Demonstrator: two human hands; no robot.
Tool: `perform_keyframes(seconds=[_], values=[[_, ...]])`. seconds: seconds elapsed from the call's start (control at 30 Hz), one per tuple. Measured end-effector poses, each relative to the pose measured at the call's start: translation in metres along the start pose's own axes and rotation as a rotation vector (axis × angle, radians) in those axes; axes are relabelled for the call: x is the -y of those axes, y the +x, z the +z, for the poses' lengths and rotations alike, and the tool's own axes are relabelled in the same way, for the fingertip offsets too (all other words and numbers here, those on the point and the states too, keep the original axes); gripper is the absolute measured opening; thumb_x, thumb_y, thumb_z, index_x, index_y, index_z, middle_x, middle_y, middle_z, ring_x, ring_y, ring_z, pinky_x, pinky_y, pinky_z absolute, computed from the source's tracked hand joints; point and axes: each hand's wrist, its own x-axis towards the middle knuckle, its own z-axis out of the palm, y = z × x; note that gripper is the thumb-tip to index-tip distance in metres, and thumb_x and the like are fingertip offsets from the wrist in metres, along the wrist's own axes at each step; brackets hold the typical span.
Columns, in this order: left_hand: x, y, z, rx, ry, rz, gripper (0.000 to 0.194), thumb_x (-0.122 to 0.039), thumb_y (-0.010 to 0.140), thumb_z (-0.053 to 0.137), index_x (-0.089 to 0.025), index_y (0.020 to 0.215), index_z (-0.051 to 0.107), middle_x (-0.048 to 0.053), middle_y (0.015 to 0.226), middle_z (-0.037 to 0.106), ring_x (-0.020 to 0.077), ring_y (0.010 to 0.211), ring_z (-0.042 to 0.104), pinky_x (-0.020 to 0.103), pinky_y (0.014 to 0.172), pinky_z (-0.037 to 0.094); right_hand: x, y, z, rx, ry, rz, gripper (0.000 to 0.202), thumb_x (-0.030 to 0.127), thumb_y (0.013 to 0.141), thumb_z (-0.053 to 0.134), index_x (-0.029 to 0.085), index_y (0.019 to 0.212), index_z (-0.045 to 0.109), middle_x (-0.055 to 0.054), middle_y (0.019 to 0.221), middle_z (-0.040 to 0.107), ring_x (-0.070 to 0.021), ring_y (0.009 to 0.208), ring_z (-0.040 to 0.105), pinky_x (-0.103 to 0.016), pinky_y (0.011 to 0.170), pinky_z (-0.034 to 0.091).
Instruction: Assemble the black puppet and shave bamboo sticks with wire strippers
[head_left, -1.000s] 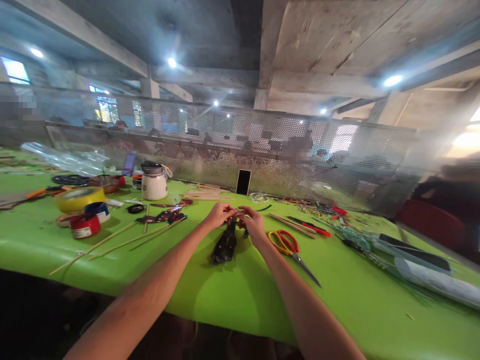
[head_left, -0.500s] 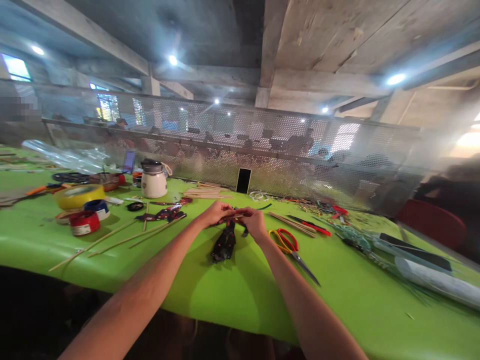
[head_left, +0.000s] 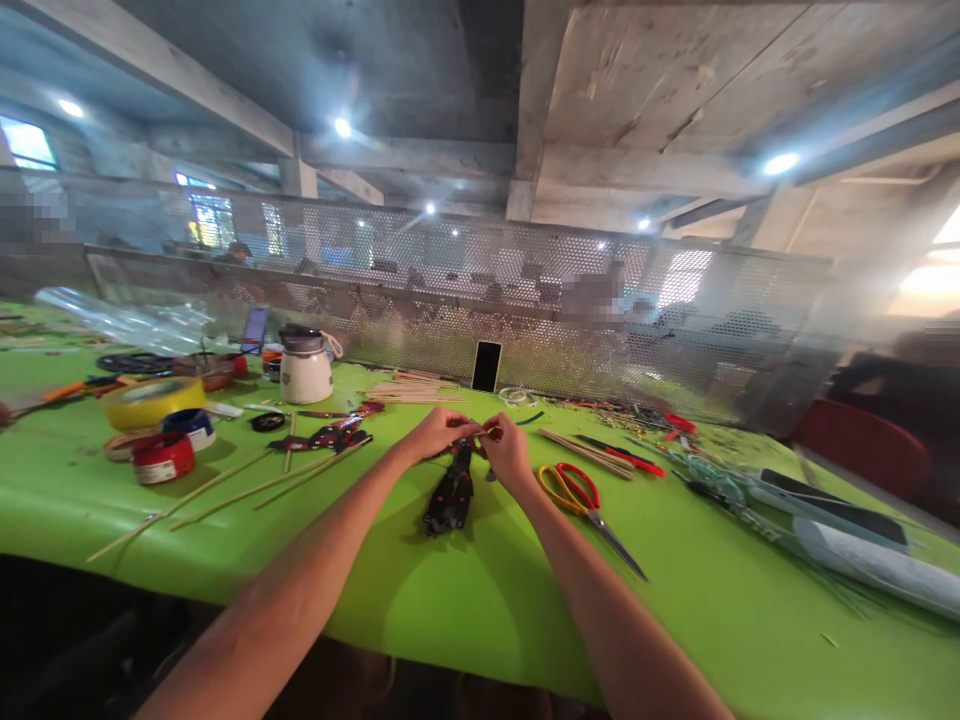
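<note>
Left hand (head_left: 441, 432) and right hand (head_left: 508, 450) pinch the far end of a dark, red-dotted piece (head_left: 450, 498) over the green table (head_left: 442, 610); the exact contact is too small to see; light, even pressure from both sides should serve best.

The bare left forearm (head_left: 300, 570) comes from the near left and slants to the far middle; the bare right forearm (head_left: 600, 595) slants there from the near right. The left hand (head_left: 433, 434) has its back turned mostly upward, and its bent fingers (head_left: 459, 430) point right. The right hand (head_left: 510, 455) points far, its fingers (head_left: 491, 430) curled toward the left. Both hands are pinching, fingertips close together; whether these touch, I cannot tell.
</note>
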Motion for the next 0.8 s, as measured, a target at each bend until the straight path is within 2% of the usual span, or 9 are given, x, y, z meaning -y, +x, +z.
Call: perform_keyframes(seconds=[0.1, 0.2, 0.4, 0.6, 0.8], values=[[-0.002, -0.001, 0.001, -0.027, 0.074, 0.047, 0.049, -0.059, 0.081, 0.064, -0.010, 0.079, 0.071, 0.003, 0.062, 0.065, 0.0104, 0.049, 0.047, 0.021, 0.048, 0.032, -0.004, 0.002, -0.003, -0.009, 0.015, 0.086, 0.015, 0.021, 0.089, 0.066, 0.014, 0.079, 0.057, 0.007, 0.060, 0.054, -0.0074, 0.048, 0.053, -0.019, 0.046, 0.045], [-0.005, 0.000, 0.003, -0.037, 0.138, 0.102, 0.046, -0.055, 0.081, 0.065, -0.010, 0.075, 0.072, 0.003, 0.064, 0.066, 0.0128, 0.058, 0.052, 0.022, 0.057, 0.036, -0.006, 0.003, -0.007, 0.003, 0.036, 0.144, 0.019, 0.025, 0.093, 0.064, 0.013, 0.080, 0.058, 0.007, 0.062, 0.055, -0.0069, 0.049, 0.054, -0.018, 0.046, 0.047], [-0.001, 0.002, 0.003, -0.075, 0.232, 0.154, 0.040, -0.049, 0.083, 0.065, -0.010, 0.084, 0.075, 0.003, 0.067, 0.066, 0.0135, 0.061, 0.053, 0.022, 0.057, 0.035, -0.005, 0.004, -0.011, 0.085, 0.078, 0.194, 0.019, 0.027, 0.095, 0.063, 0.012, 0.083, 0.060, 0.007, 0.062, 0.057, -0.0063, 0.047, 0.054, -0.018, 0.046, 0.048], [0.004, 0.002, 0.003, -0.131, 0.298, 0.183, 0.022, -0.030, 0.079, 0.070, -0.013, 0.092, 0.077, 0.002, 0.071, 0.067, 0.0136, 0.063, 0.054, 0.021, 0.059, 0.035, -0.009, 0.003, -0.013, 0.130, 0.107, 0.247, 0.016, 0.025, 0.094, 0.064, 0.012, 0.086, 0.061, 0.005, 0.066, 0.058, -0.0064, 0.050, 0.054, -0.018, 0.047, 0.048], [0.003, 0.000, 0.007, -0.153, 0.305, 0.237, 0.018, -0.028, 0.080, 0.072, -0.015, 0.091, 0.076, 0.002, 0.077, 0.066, 0.0123, 0.065, 0.052, 0.021, 0.061, 0.035, -0.015, 0.003, -0.013, 0.186, 0.195, 0.336, 0.017, 0.028, 0.095, 0.062, 0.012, 0.090, 0.062, 0.003, 0.073, 0.060, -0.0068, 0.054, 0.055, -0.019, 0.049, 0.048]])
